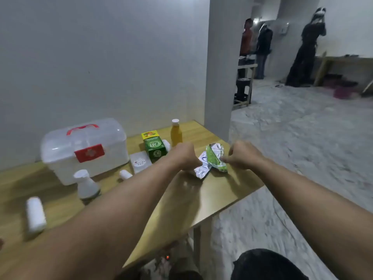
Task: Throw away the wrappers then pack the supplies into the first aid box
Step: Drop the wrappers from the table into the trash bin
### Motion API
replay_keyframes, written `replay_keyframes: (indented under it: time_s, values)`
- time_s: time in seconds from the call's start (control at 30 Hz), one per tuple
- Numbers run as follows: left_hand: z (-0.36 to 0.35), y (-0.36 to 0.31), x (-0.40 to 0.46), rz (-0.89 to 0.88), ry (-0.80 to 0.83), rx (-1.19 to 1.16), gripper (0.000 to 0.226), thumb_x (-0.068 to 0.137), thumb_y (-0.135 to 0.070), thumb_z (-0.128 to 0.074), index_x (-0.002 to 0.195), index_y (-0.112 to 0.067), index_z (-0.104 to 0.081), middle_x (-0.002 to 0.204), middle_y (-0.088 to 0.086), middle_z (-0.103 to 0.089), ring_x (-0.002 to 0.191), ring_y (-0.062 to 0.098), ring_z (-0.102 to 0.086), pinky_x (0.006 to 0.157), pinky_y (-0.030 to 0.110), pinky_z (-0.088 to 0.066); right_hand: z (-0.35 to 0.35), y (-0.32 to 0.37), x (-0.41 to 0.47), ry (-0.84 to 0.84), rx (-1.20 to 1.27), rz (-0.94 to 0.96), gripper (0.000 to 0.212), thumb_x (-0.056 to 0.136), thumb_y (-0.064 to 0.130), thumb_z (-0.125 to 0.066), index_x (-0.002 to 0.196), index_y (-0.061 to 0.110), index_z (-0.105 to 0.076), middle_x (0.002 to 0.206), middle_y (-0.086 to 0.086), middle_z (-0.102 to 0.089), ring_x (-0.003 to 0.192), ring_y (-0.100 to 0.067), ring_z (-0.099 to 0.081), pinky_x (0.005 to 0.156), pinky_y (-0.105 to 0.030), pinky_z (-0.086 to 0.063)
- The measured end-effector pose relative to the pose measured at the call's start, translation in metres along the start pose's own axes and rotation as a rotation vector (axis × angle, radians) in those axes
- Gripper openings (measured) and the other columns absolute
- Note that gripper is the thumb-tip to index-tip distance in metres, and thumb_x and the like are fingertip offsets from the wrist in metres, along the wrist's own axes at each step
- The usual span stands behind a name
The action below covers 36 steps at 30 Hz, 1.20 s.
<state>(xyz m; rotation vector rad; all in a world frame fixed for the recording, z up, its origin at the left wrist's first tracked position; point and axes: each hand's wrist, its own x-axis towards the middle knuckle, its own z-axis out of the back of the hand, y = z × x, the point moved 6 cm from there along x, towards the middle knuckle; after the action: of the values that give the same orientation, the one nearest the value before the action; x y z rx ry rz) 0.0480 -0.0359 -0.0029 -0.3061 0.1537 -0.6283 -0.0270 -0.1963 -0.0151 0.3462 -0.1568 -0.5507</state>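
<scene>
A person reaches both bare arms forward over a light wooden bench (203,201) set against a pale wall. The left hand (186,156) is curled into a loose fist, its fingers closed on the near end of a silver foil wrapper (201,168) that lies near the bench's right edge. The right hand (241,155) sits just beside it, its fingers pinched shut on the edge of a crumpled green wrapper (216,159), which overlaps the silver one and rests close to the far right corner.

The first aid box (84,150) stands toward the bench's far edge, well left of the hands. It is translucent white with a red handle and a red cross label, and its lid is shut. To its right stands a green carton (155,148), with an orange bottle (176,133) with a white cap behind that, near the far edge. A flat white packet (140,162) lies between the box and the carton. A white flask-shaped bottle (86,184) stands in front of the box, a small white roll (125,174) lies beside it, and a larger white roll (36,214) lies near the left edge.

Beyond a pillar, three people (264,47) stand in the background on a rough concrete floor.
</scene>
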Motion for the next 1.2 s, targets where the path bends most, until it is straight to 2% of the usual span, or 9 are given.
replay_keyframes:
  time_s: [0.13, 0.27, 0.47, 0.57, 0.7, 0.8, 0.93, 1.07, 1.2]
  values:
    - [-0.018, -0.003, 0.005, 0.119, 0.034, 0.008, 0.036, 0.068, -0.029, -0.081, 0.064, -0.01, -0.051, 0.071, 0.006, -0.058, 0.091, 0.027, -0.063, 0.071, 0.03, -0.042, -0.015, -0.005, 0.0, -0.04, 0.093, -0.136, 0.057, 0.063, 0.063, -0.072, 0.085, 0.012, -0.061, 0.106, -0.014, -0.064, 0.102, -0.033, -0.062, 0.069, -0.033, -0.042]
    - [-0.027, -0.007, 0.008, 0.175, 0.044, -0.021, 0.04, 0.057, -0.029, -0.091, 0.068, -0.01, -0.057, 0.074, 0.006, -0.059, 0.087, 0.026, -0.064, 0.064, 0.026, -0.039, -0.021, -0.003, 0.001, -0.008, 0.136, -0.17, 0.062, 0.06, 0.044, -0.085, 0.104, 0.01, -0.059, 0.119, -0.014, -0.062, 0.11, -0.033, -0.059, 0.074, -0.032, -0.042]
    - [-0.035, -0.016, 0.009, 0.229, 0.105, -0.197, 0.037, 0.063, -0.022, -0.088, 0.085, 0.001, -0.069, 0.074, 0.014, -0.06, 0.072, 0.029, -0.061, 0.06, 0.03, -0.043, -0.02, -0.032, 0.001, 0.002, 0.306, -0.221, 0.036, 0.061, 0.028, -0.086, 0.08, 0.005, -0.067, 0.093, -0.013, -0.073, 0.084, -0.032, -0.069, 0.069, -0.035, -0.056]
    - [-0.042, -0.04, 0.008, 0.19, 0.11, -0.369, 0.016, 0.07, 0.0, -0.074, 0.071, -0.005, -0.058, 0.069, 0.015, -0.051, 0.059, 0.027, -0.05, 0.056, 0.034, -0.042, -0.002, -0.071, -0.012, -0.03, 0.403, -0.243, 0.025, 0.07, 0.024, -0.08, 0.081, 0.003, -0.069, 0.084, -0.016, -0.071, 0.074, -0.03, -0.067, 0.069, -0.039, -0.058]
    - [-0.056, -0.097, -0.003, 0.111, 0.139, -0.518, 0.035, 0.073, 0.007, -0.066, 0.055, -0.014, -0.044, 0.058, 0.013, -0.056, 0.056, 0.027, -0.052, 0.058, 0.034, -0.043, 0.025, -0.151, -0.057, -0.09, 0.59, -0.322, 0.015, 0.076, 0.012, -0.076, 0.071, 0.004, -0.064, 0.067, -0.016, -0.063, 0.049, -0.021, -0.046, 0.047, -0.025, -0.038]
    - [-0.081, -0.146, -0.018, 0.046, 0.252, -0.58, 0.031, 0.079, 0.006, -0.054, 0.056, -0.013, -0.045, 0.041, 0.009, -0.063, 0.055, 0.028, -0.052, 0.059, 0.032, -0.041, 0.028, -0.209, -0.097, -0.091, 0.6, -0.442, 0.015, 0.075, 0.009, -0.077, 0.073, 0.007, -0.063, 0.068, -0.015, -0.06, 0.055, -0.022, -0.048, 0.049, -0.025, -0.038]
    - [-0.131, -0.185, -0.043, -0.01, 0.398, -0.479, 0.061, 0.079, 0.005, -0.055, 0.019, 0.0, -0.045, 0.044, 0.006, -0.067, 0.04, 0.022, -0.056, 0.045, 0.022, -0.048, -0.001, -0.252, -0.138, -0.001, 0.576, -0.567, 0.021, 0.072, 0.011, -0.08, 0.08, 0.007, -0.061, 0.067, -0.012, -0.061, 0.052, -0.019, -0.053, 0.045, -0.023, -0.041]
    - [-0.204, -0.18, -0.062, 0.02, 0.52, -0.392, 0.029, 0.079, 0.006, -0.057, 0.051, 0.005, -0.059, 0.068, 0.019, -0.075, 0.042, 0.025, -0.059, 0.058, 0.034, -0.06, -0.058, -0.274, -0.166, 0.08, 0.569, -0.672, 0.024, 0.072, 0.004, -0.078, 0.071, 0.008, -0.055, 0.057, -0.012, -0.057, 0.044, -0.019, -0.053, 0.04, -0.022, -0.04]
    - [-0.272, -0.155, -0.077, 0.081, 0.567, -0.292, 0.018, 0.076, 0.005, -0.06, 0.059, 0.001, -0.055, 0.056, 0.015, -0.07, 0.05, 0.026, -0.067, 0.067, 0.037, -0.062, -0.12, -0.288, -0.193, 0.193, 0.587, -0.804, 0.027, 0.073, -0.003, -0.075, 0.06, 0.005, -0.052, 0.052, -0.016, -0.058, 0.032, -0.02, -0.054, 0.035, -0.024, -0.048]
